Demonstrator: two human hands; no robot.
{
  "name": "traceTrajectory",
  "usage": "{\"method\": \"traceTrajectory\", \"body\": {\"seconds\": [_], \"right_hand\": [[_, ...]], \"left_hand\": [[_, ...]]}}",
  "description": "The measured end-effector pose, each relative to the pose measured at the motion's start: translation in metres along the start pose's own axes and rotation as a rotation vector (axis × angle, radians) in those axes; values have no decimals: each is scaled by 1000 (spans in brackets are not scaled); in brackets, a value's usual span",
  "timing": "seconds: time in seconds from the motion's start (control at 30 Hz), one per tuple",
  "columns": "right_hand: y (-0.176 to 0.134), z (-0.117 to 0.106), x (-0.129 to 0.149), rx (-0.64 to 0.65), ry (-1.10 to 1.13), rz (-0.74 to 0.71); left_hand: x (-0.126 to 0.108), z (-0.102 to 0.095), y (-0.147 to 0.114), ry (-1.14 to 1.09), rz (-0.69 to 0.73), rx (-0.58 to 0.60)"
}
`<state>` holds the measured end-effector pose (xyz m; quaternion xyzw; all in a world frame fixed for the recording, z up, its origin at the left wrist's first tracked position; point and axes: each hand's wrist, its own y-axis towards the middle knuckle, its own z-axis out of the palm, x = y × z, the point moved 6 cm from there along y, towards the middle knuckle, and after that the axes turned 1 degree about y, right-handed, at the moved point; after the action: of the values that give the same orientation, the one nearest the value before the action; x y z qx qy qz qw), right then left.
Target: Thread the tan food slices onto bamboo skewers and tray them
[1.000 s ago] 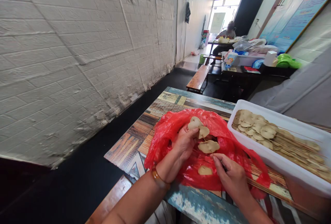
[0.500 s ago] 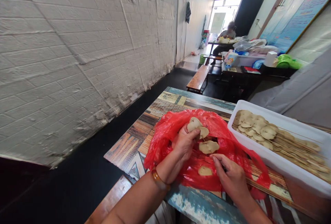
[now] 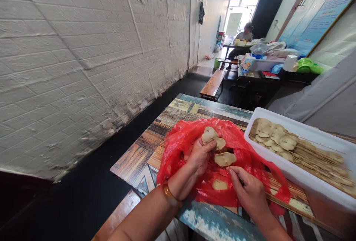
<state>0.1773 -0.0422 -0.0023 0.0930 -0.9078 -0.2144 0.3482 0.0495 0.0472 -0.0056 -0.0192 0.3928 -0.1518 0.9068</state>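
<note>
One brown bench (image 3: 125,209), lower left, partly hidden by the forearm. One right hand (image 3: 248,188), thumb and fingers pinched on the lower end of a thin stick (image 3: 228,166). One left hand (image 3: 198,155), amber bangle (image 3: 170,195) at the wrist, fingers closed around two tan slices (image 3: 210,135) (thumb uppermost). One lower slice (image 3: 225,159), on the same stick, between the two hands and just above the right fingertips.

One loose slice (image 3: 220,185), round, on the red plastic bag (image 3: 178,139) — bag crumpled, spread under and around both hands. Several spare sticks (image 3: 292,208), lying beside the right wrist, partly covered by it.

One white tub (image 3: 258,152), right of the bag, holding many skewered slices (image 3: 286,142), overlapping, their sticks pointing mostly rightward. One worktop (image 3: 150,137), wood-patchwork surface, carrying bag, tub and spare sticks.

Beyond: one long bench (image 3: 213,84); one patterned cup (image 3: 247,64), green plasticware (image 3: 307,65) and assorted bags (image 3: 274,49) on a second table. Farther — one seated person (image 3: 244,36) at another table (image 3: 230,45), near a bright doorway (image 3: 233,23).
</note>
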Motion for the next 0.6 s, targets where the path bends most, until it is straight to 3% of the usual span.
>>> {"method": "traceTrajectory", "body": {"seconds": [0.4, 0.6], "right_hand": [[3, -4, 4, -22, 22, 8], [2, -3, 2, -4, 35, 18]], "left_hand": [[-8, 4, -4, 21, -17, 34], [-8, -3, 2, 23, 31, -74]]}}
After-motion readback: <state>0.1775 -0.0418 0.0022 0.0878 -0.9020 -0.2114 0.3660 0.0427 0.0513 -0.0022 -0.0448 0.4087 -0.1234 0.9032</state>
